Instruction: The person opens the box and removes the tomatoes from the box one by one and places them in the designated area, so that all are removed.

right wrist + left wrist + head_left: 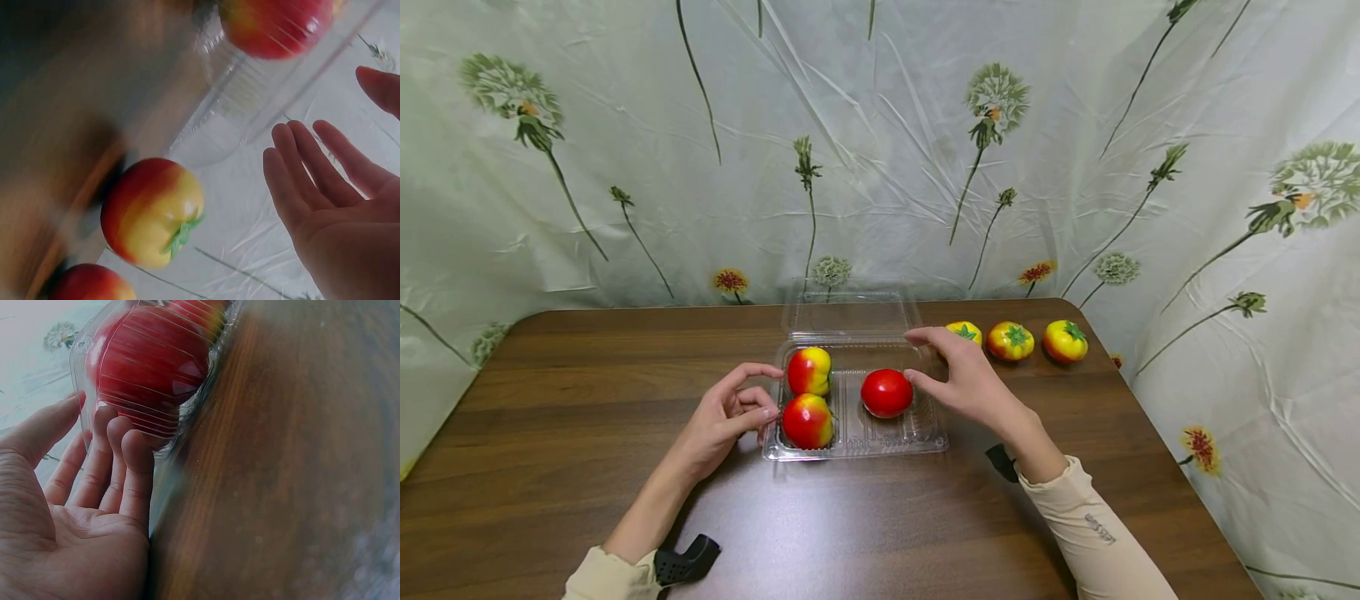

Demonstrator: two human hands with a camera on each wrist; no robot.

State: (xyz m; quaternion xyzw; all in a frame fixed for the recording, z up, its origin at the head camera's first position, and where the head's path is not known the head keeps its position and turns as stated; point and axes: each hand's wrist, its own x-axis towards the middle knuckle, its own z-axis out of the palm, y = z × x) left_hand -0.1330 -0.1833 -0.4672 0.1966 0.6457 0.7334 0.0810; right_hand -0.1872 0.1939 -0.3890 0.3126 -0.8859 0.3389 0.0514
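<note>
A hinged clear plastic box (857,450) stands on the table with its lid (850,312) raised at the back. Two red-and-yellow tomatoes (808,421) lie in its left half and a red tomato (886,393) in its right half. My left hand (730,417) holds the box's left rim, thumb at the rim and the other fingertips against the wall (144,419). Over the right edge, my right hand (966,375) is spread with nothing in it; its thumb tip overlaps the red tomato's edge in the head view. The right wrist view shows these fingers (306,162) relaxed, apart from the box.
Behind my right hand, a row of yellow-red tomatoes with green leaves (1011,342) runs along the back right of the brown wooden table (587,400). A pale curtain with dandelion print (880,167) hangs behind the table's far edge.
</note>
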